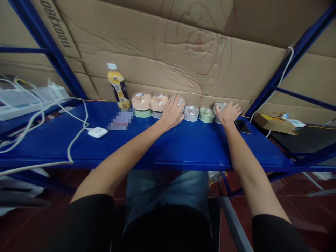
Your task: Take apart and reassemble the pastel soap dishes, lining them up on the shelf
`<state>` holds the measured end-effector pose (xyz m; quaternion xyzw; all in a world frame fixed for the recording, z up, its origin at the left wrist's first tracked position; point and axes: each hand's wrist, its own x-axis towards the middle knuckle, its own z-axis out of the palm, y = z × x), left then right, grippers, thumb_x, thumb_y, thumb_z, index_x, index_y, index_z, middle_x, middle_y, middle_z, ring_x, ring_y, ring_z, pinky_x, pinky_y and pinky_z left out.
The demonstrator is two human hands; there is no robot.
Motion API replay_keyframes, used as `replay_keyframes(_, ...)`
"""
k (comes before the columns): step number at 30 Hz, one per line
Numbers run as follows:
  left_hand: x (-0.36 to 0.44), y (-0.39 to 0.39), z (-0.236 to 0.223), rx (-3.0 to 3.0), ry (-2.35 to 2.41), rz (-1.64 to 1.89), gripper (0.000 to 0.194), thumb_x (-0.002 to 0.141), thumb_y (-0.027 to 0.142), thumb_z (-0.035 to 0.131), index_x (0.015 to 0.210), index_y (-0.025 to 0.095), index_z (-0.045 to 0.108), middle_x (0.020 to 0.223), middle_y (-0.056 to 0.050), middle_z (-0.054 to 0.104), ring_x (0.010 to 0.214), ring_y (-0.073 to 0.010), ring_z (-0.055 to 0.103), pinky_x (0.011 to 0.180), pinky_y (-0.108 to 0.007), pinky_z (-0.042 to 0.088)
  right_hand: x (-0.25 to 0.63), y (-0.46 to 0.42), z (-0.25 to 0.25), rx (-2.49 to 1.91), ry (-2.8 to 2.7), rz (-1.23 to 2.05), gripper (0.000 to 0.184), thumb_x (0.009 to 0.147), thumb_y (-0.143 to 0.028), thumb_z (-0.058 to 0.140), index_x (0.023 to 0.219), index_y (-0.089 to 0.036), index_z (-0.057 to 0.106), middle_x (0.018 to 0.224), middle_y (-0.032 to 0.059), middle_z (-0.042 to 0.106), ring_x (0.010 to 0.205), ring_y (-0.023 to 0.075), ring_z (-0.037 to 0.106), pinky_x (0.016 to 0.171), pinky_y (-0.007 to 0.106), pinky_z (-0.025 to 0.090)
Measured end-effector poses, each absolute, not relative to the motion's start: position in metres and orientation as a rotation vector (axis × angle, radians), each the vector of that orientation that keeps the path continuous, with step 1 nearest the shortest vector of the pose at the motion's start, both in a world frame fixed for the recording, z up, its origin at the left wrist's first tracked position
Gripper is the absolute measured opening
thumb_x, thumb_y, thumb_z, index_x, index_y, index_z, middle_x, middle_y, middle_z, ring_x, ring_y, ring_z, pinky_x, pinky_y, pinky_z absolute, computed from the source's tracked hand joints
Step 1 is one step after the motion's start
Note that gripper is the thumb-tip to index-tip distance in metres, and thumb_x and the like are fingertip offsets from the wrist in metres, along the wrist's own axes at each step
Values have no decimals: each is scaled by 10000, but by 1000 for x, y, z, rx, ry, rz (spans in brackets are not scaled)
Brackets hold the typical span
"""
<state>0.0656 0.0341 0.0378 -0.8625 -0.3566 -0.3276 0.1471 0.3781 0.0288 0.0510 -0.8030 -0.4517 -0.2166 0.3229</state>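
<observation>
Several small rounded cases with clear tops stand in a row on the blue shelf top, against the cardboard. At the left of the row, a peach case (pixel 141 102) sits on a green one (pixel 143 113), and beside it another peach case (pixel 159 102) rests on a grey one. My left hand (pixel 172 113) is closed over a grey case (pixel 181 101), partly hidden by the fingers. A lone grey case (pixel 191 113) and a green case (pixel 207 114) stand between my hands. Around the grey case (pixel 219 105) at the right end, my right hand (pixel 229 113) curls its thumb and fingers.
A yellow drink bottle (pixel 119 87) stands left of the row, near a blurred-out flat item (pixel 121 119). White earbud case (pixel 97 132) and cables (pixel 69 147) lie farther left. A dark phone (pixel 243 126) lies right of my right hand. Blue frame posts (pixel 294 59) flank the shelf.
</observation>
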Motion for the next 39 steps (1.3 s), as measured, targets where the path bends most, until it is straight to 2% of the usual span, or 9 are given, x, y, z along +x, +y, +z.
replay_keyframes(6, 119, 41, 24, -2596, -870, -640, 665, 1000, 237, 613, 1633, 54, 526, 1712, -293, 537, 1623, -430, 480, 1337, -600, 377, 344, 27, 48, -1838, -1473, -641, 508, 1055, -478, 534, 1371, -97, 650, 1481, 316, 602, 1408, 473, 542, 1171, 673, 420)
replay_keyframes(10, 146, 27, 17, -2600, -1093, -562, 734, 1040, 312, 651, 1666, -23, 463, 1661, -352, 564, 1579, -470, 525, 1299, -601, 416, 335, 28, 41, -1747, -1492, -584, 449, 1048, -446, 532, 1310, -113, 681, 1411, 288, 632, 1379, 465, 558, 1173, 680, 430)
replay_keyframes(16, 126, -10, 13, -2686, -989, -573, 757, 1036, 357, 698, 1669, 32, 441, 1697, -320, 527, 1596, -473, 484, 1296, -589, 418, 349, 21, 45, -1557, -1639, -343, 373, 1006, -452, 604, 1178, -149, 737, 1248, 247, 724, 1266, 423, 660, 1148, 642, 507)
replay_keyframes(19, 99, -39, 11, -2753, -901, -684, 688, 1013, 424, 743, 1579, 99, 522, 1586, -273, 596, 1520, -466, 547, 1264, -596, 465, 350, 9, 51, -1313, -1965, 29, 488, 958, -597, 719, 1231, -196, 764, 1275, 192, 771, 1207, 375, 729, 1122, 588, 574)
replay_keyframes(21, 81, -54, 11, -2776, -980, -786, 650, 987, 486, 782, 1489, 131, 573, 1481, -251, 621, 1425, -462, 616, 1190, -597, 536, 344, 0, 53, -1152, -2193, 223, 720, 840, -711, 850, 1386, -253, 749, 1474, 163, 732, 1369, 390, 689, 1203, 603, 542)
replay_keyframes(23, 66, -61, 12, -2768, -1144, -878, 732, 936, 571, 833, 1467, 139, 572, 1450, -251, 605, 1386, -481, 639, 1145, -626, 569, 333, -7, 52, -1053, -2376, 312, 984, 697, -764, 954, 1529, -307, 692, 1644, 137, 638, 1545, 418, 572, 1296, 633, 461)
replay_keyframes(25, 55, -58, 11, -2793, -1315, -927, 888, 859, 634, 891, 1515, 152, 536, 1484, -259, 587, 1377, -509, 653, 1118, -660, 584, 318, -12, 50, -1019, -2496, 358, 1107, 645, -778, 983, 1594, -314, 653, 1669, 138, 618, 1567, 438, 550, 1308, 650, 442)
replay_keyframes(33, 23, -13, -8, -3239, -1245, -1201, 1312, 599, 593, 1039, 1672, 193, 399, 1578, -250, 647, 1461, -501, 649, 1223, -674, 512, 261, -44, 33, -1333, -2492, 90, 1025, 802, -757, 894, 1593, -158, 636, 1343, 211, 677, 1207, 440, 707, 1098, 614, 578)
replay_keyframes(39, 7, -3, -13, -3255, -1179, -1269, 1302, 618, 634, 1030, 1688, 192, 434, 1600, -238, 623, 1476, -476, 627, 1248, -653, 501, 268, -36, 30, -1230, -2305, 190, 910, 845, -816, 806, 1495, -196, 660, 1332, 181, 709, 1211, 385, 697, 1076, 546, 575)
